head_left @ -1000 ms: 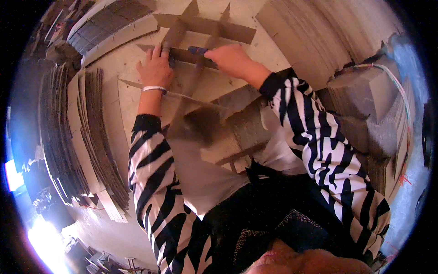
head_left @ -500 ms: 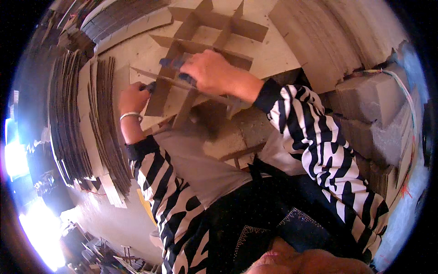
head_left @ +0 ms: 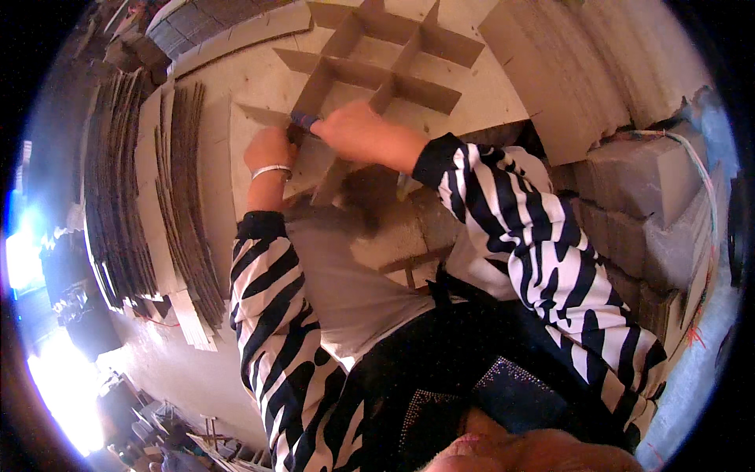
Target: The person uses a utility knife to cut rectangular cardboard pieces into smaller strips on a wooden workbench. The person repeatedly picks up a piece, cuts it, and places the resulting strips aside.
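A brown cardboard divider [head_left: 429,93], made of crossed upright strips, stands on a pale tabletop [head_left: 491,94]. At its near left end, my left hand [head_left: 269,151] is closed on the cardboard, its fingertips partly hidden. Close beside it, my right hand [head_left: 350,130] is also closed, pinching a strip of the same divider. Dark blue wrapping covers some right-hand fingers. Lower strips of the grid pass beneath my right hand and wrist.
Upright stacks of thin cardboard strips [head_left: 118,197] line the left side. Large cardboard sheets [head_left: 550,63] are piled at the far right, with more cardboard bundles [head_left: 617,189] below them. Coloured wires [head_left: 690,149] hang along the right edge.
My left hand has moved right, and my right hand has shifted slightly left and down, bringing both close together. The divider appears slightly farther right and higher in view.
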The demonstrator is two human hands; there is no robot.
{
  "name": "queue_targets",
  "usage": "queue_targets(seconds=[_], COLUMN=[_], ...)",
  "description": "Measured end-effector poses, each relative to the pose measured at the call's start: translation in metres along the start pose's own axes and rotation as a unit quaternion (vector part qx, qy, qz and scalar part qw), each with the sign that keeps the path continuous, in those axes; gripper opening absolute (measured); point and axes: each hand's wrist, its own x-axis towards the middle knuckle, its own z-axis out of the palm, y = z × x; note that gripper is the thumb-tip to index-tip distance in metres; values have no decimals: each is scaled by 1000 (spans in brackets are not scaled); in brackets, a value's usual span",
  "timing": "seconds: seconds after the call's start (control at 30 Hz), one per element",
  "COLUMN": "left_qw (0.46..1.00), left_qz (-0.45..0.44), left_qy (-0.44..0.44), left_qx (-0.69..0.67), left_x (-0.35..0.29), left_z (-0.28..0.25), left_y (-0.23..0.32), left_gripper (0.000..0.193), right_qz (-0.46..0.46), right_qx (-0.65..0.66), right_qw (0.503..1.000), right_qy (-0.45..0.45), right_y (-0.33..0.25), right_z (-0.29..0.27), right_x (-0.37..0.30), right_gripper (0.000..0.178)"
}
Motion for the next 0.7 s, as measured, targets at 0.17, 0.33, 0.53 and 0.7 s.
queue_targets(seconds=[0.17, 0.33, 0.53, 0.7], left_qw=[987, 815, 840, 923], left_qz=[126, -62, -94, 205], left_qy=[22, -17, -121, 58], left_qx=[-100, -576, -521, -322], left_x=[15, 2, 45, 14], left_z=[10, -22, -7, 13], left_y=[-14, -81, -17, 115], left_gripper=[30, 28, 46, 55], right_qz=[52, 223, 337, 247], right_qx=[56, 41, 44, 269], right_qw=[997, 926, 940, 929], right_qy=[-27, 301, 37, 63], right_y=[18, 113, 205, 132], right_z=[-26, -73, -53, -4], right_x=[-5, -24, -75, -33], right_gripper=[22, 20, 27, 32])
